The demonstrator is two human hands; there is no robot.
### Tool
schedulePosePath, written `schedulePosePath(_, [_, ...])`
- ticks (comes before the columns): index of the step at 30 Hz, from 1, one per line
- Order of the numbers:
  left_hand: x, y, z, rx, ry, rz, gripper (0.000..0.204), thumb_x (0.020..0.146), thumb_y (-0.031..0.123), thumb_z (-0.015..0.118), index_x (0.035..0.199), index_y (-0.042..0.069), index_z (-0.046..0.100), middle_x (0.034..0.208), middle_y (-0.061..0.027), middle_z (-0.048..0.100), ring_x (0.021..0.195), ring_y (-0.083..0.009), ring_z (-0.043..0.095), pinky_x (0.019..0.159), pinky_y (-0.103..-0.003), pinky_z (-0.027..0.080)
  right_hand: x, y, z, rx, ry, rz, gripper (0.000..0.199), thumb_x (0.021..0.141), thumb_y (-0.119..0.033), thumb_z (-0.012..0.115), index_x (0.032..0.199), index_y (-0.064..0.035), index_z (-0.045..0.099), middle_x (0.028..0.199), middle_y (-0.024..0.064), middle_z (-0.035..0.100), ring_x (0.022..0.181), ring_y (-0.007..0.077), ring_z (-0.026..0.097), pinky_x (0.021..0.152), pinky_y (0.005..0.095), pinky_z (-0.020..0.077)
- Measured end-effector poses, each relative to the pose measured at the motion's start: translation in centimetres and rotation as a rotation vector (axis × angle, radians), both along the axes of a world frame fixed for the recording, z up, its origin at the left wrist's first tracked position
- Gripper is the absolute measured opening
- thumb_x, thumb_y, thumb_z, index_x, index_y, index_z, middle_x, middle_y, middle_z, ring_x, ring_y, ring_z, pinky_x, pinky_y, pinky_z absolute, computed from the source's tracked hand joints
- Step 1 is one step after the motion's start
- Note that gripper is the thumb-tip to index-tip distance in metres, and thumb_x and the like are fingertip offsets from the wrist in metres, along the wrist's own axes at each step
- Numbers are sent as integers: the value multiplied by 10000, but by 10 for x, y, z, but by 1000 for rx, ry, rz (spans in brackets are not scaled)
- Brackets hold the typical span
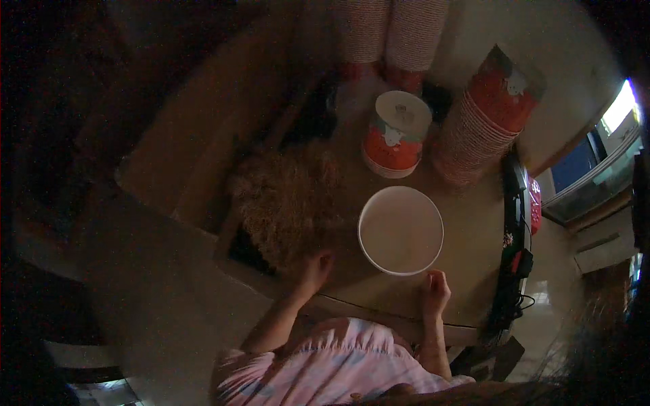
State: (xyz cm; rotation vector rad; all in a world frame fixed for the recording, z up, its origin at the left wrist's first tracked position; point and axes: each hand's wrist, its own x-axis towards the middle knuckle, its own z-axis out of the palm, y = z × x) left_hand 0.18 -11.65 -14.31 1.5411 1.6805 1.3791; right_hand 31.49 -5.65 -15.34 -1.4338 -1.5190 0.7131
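A white round paper tub (401, 230) stands open on the counter right in front of me, nothing visible inside. My left hand (317, 265) rests at the near edge of a big heap of golden fried food (288, 199), fingers curled into it. My right hand (435, 287) hovers just below the tub's near right rim, fingers loosely closed, and whether it pinches anything is too dark to tell. My pink striped sleeves come in from the lower edge.
A lidded red and white tub (398, 134) stands behind the open one. A tilted stack of red and white tubs (491, 115) leans at the right, with more stacks (393, 34) at the back. A dark device with cables (518, 223) lines the counter's right edge.
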Motion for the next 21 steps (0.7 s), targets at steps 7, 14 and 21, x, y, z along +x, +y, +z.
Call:
schedulePosePath(7, [10,27,43,321,584,255,315,765,32,545,1080,29,546,876,-168,594,667,-347,581,625,-375,491,-10,-4,11,-94,-229,-13,59,849,-107,545,885,-76,581,830,101,625,748,202,608,653,299,462])
schedulePosePath(14, [18,-17,63,-228,14,-198,177,762,81,590,931,29,598,863,-148,616,701,-285,608,647,-344,482,-13,-41,20,-94,66,124,57,796,-18,525,834,-22,567,718,69,588,677,156,565,604,266,447])
schedulePosePath(21, [55,-50,89,-391,-283,-783,166,751,136,637,888,45,614,797,-113,629,737,-204,611,644,-328,461,-107,-51,114,160,10,922,350,845,-96,524,1184,-20,480,1098,182,555,849,333,604,766,357,481])
